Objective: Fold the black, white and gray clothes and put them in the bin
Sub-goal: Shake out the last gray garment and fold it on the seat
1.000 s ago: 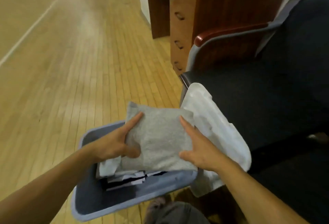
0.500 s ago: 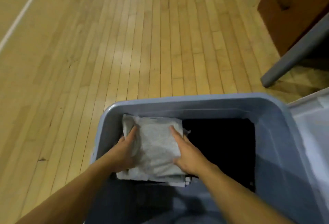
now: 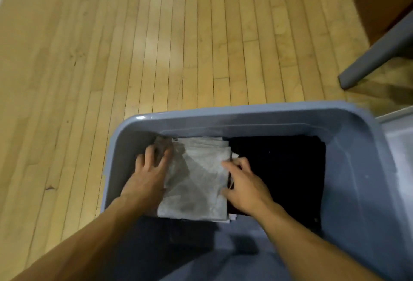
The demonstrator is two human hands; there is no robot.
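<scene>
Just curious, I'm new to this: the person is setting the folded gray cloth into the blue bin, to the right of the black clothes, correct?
Not quite. The head view shows the folded gray cloth in the blue bin to the left of the black clothes, not the right. Both hands, left hand and right hand, are on the cloth.

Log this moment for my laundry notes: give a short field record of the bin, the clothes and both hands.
bin: blue-gray plastic, on wood floor
gray clothes: folded, lying in the bin's left half
black clothes: beside them, on the right
left hand: on the gray clothes' left edge
right hand: at their right edge, fingers curled
</scene>
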